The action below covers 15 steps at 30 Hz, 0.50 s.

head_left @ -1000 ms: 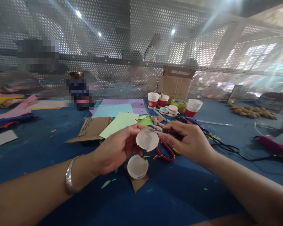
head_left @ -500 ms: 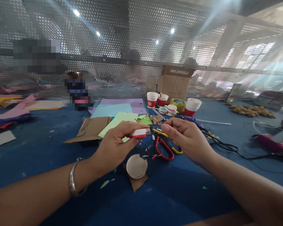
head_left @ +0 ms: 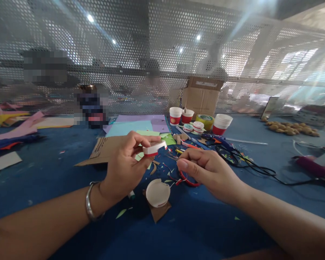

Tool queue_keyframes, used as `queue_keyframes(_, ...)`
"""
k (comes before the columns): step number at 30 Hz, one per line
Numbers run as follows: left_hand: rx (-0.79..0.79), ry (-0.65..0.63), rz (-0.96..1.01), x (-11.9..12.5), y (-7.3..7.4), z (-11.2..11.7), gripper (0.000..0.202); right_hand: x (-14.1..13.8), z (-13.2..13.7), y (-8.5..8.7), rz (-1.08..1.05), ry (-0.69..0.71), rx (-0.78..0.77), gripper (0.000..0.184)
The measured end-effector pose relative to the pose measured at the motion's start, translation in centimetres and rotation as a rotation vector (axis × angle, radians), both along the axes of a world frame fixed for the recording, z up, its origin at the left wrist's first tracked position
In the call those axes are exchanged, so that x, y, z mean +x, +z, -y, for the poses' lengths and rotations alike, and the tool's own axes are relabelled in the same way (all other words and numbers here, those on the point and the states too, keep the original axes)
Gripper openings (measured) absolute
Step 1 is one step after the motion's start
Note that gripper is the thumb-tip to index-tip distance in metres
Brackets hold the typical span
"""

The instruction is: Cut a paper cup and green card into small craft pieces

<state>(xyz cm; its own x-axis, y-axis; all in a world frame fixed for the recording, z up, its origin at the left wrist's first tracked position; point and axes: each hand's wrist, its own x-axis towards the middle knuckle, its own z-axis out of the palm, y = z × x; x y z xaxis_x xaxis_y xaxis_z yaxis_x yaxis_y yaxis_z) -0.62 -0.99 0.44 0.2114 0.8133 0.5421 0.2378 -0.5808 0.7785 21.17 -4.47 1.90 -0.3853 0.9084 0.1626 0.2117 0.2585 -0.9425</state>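
Observation:
My left hand (head_left: pixel 128 160) pinches a cut paper cup piece (head_left: pixel 151 148), white with a red band, between thumb and fingers. My right hand (head_left: pixel 205 164) is closed, thumb against the fingers; a thin, pointed metal tip shows at its fingertips, but what it belongs to is hidden. Partly behind that hand, a red loop handle (head_left: pixel 190 183) lies on the table. Below and between the hands, a round cut cup base (head_left: pixel 158 193) rests on a brown cardboard scrap (head_left: pixel 158 213). Small paper clippings lie around it.
Paper cups (head_left: pixel 175 116), a stack of cups (head_left: pixel 222 123) and yellow tape (head_left: pixel 205 121) stand at the back. A glue gun (head_left: pixel 223 142) with a black cord lies right. Coloured paper (head_left: pixel 130 127) and cardboard (head_left: pixel 104 150) lie left of centre. A perforated metal screen (head_left: pixel 178 43) rises behind.
My left hand has drawn slightly left and tilted the cup piece. My right hand has moved left and down, over the tool handles, covering the yellow one.

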Motion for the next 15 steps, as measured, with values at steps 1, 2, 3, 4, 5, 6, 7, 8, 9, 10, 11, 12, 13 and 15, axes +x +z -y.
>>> queue_keyframes(1,0.035,-0.002,-0.04,0.0,0.0,0.0,0.022,0.0,0.0,-0.1,-0.003,0.007,-0.008,0.041)
queue_keyframes(2,0.085,-0.004,-0.097,0.0,0.0,0.1,0.023,-0.1,0.0,-0.1,-0.003,0.011,-0.014,0.041)
queue_keyframes(3,0.138,-0.006,-0.163,-0.1,0.0,0.2,0.024,-0.1,0.0,-0.2,0.001,0.016,-0.019,0.041)
queue_keyframes(4,0.183,-0.01,-0.231,-0.1,0.0,0.2,0.025,-0.1,0.0,-0.2,0.007,0.019,-0.019,0.041)
queue_keyframes(5,0.219,-0.015,-0.292,-0.1,0.0,0.2,0.026,-0.1,0.0,-0.2,0.016,0.02,-0.018,0.042)
queue_keyframes(6,0.248,-0.024,-0.338,-0.1,-0.1,0.2,0.026,-0.1,0.0,-0.3,0.024,0.023,-0.017,0.042)
queue_keyframes(7,0.274,-0.037,-0.363,-0.1,-0.1,0.1,0.025,-0.1,0.0,-0.3,0.033,0.023,-0.015,0.042)
queue_keyframes(8,0.3,-0.052,-0.375,-0.1,-0.2,0.0,0.024,0.0,0.0,-0.3,0.044,0.023,-0.016,0.042)
queue_keyframes(9,0.326,-0.065,-0.383,-0.1,-0.3,-0.2,0.022,0.0,0.0,-0.3,0.055,0.024,-0.017,0.041)
queue_keyframes(10,0.354,-0.076,-0.39,-0.2,-0.4,-0.3,0.022,0.0,0.0,-0.3,0.067,0.019,-0.014,0.04)
queue_keyframes(11,0.379,-0.083,-0.395,-0.2,-0.5,-0.5,0.024,0.1,0.0,-0.3,0.081,0.018,-0.01,0.04)
queue_keyframes(12,0.396,-0.084,-0.403,-0.2,-0.5,-0.7,0.027,0.1,0.0,-0.3,0.093,0.015,-0.004,0.04)
queue_keyframes(13,0.41,-0.08,-0.412,-0.2,-0.5,-0.8,0.03,0.2,-0.1,-0.3,0.107,0.013,0.003,0.04)
queue_keyframes(15,0.436,-0.062,-0.424,-0.3,-0.4,-1.0,0.036,0.3,-0.1,-0.2,0.132,0.01,0.018,0.04)
